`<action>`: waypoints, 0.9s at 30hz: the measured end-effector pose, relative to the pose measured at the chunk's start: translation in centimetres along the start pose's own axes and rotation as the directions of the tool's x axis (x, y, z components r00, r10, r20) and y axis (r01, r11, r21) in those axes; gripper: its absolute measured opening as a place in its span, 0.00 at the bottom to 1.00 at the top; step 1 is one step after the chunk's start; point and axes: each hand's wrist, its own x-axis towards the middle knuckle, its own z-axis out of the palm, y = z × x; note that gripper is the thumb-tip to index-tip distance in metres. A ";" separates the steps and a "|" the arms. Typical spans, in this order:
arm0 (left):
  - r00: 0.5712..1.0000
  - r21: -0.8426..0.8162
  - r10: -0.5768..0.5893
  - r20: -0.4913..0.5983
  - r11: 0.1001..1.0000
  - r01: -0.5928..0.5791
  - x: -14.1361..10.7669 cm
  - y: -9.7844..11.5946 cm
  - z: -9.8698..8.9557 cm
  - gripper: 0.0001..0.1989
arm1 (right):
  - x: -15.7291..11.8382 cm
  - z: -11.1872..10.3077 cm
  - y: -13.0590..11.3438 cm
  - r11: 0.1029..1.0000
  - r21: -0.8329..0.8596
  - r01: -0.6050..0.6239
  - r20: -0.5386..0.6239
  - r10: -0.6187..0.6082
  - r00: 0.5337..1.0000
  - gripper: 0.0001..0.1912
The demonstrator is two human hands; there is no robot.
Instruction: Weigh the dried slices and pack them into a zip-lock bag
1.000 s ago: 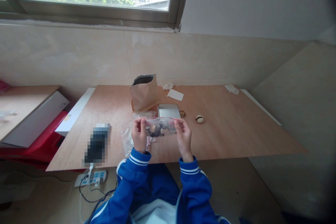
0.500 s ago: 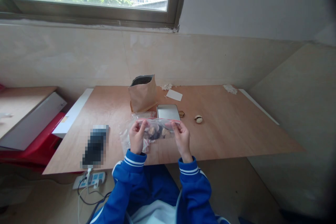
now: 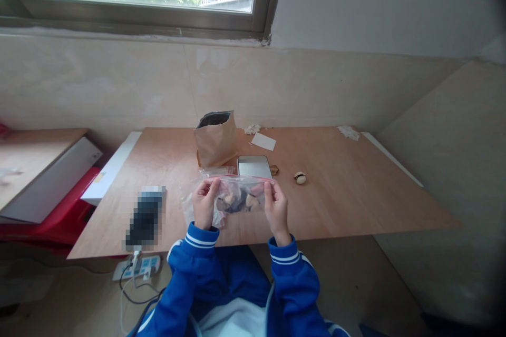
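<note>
Two ends of a zip bag (image 3: pixel 239 195) are pinched in the left hand (image 3: pixel 204 204) and right hand (image 3: pixel 276 210); its lumps (image 3: pixel 234 202) look blurry.

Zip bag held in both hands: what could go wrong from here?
The zip bag is pinched between the left hand and right hand. If its red-lined seal isn't fully closed, which is hard to tell, the dark and pale pieces might spill. The crumpled clear plastic beside the left hand could also snag it.
</note>
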 end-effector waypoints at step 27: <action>1.000 0.017 0.026 0.016 1.000 -0.027 -1.0 0.7 0.9 0.15 | 0.0 -0.7 -1.2 0.995 0.094 -0.039 0.020 0.037 0.999 0.14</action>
